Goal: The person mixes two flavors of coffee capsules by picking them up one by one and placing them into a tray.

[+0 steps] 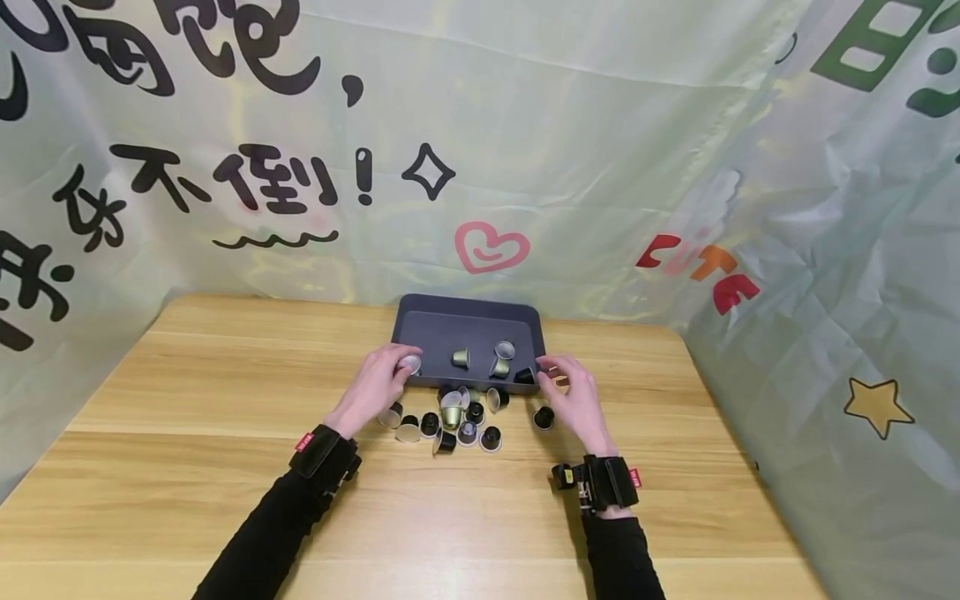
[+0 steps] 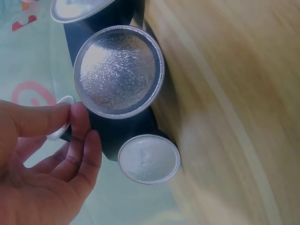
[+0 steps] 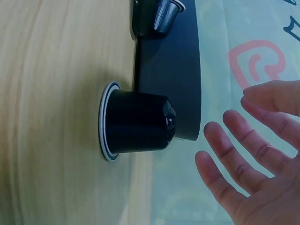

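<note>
My left hand pinches a coffee capsule by its silvery lid between thumb and fingers, over the left edge of the dark grey tray. In the left wrist view the left hand has that capsule partly hidden behind its thumb. My right hand is at the tray's right front corner, fingers relaxed and holding nothing, as the right wrist view shows. By its fingertips a black capsule lies in the tray. Below it, a black capsule stands lid-down on the table.
Inside the tray are also a green-gold capsule and two more near the right. Several black, gold and silver capsules cluster on the wooden table before the tray. A printed cloth hangs behind the table.
</note>
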Tool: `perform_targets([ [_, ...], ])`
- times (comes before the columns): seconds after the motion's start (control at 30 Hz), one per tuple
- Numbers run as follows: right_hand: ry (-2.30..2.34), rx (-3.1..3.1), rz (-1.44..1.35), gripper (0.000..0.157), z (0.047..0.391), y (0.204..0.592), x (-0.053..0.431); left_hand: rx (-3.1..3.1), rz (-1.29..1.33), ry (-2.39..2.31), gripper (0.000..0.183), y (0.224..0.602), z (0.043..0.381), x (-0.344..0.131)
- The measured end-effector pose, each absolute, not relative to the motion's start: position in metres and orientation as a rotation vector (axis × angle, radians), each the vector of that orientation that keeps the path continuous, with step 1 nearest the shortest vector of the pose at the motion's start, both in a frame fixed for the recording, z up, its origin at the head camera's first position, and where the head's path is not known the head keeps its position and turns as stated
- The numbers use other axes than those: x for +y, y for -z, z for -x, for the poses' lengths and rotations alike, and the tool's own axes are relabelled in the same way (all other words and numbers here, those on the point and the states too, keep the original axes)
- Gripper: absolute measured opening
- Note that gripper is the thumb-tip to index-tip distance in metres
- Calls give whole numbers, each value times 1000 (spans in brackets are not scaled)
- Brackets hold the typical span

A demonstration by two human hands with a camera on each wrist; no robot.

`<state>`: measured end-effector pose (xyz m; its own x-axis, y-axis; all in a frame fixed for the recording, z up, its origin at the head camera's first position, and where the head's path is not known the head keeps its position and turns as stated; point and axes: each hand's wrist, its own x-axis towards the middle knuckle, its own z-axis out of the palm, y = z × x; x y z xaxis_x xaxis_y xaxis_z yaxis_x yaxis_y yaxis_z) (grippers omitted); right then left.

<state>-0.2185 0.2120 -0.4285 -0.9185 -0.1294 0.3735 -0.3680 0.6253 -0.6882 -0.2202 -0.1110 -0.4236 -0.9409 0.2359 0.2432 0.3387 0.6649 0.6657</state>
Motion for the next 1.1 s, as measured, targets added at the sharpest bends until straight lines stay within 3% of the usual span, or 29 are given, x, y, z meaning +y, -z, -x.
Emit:
perform_targets([
  [0.4,-1172,-2568,-393,27,218,430,211,-2720,469,1143,34,423,222,-111],
  [0.67,-1183,-2566,-395,27,218,430,209,-2731,396,1292,44,424,220,-115],
  [1.1,-1165,-2545,-420,26,217,428,209,-2651,221,1386,40,426,199,-154],
])
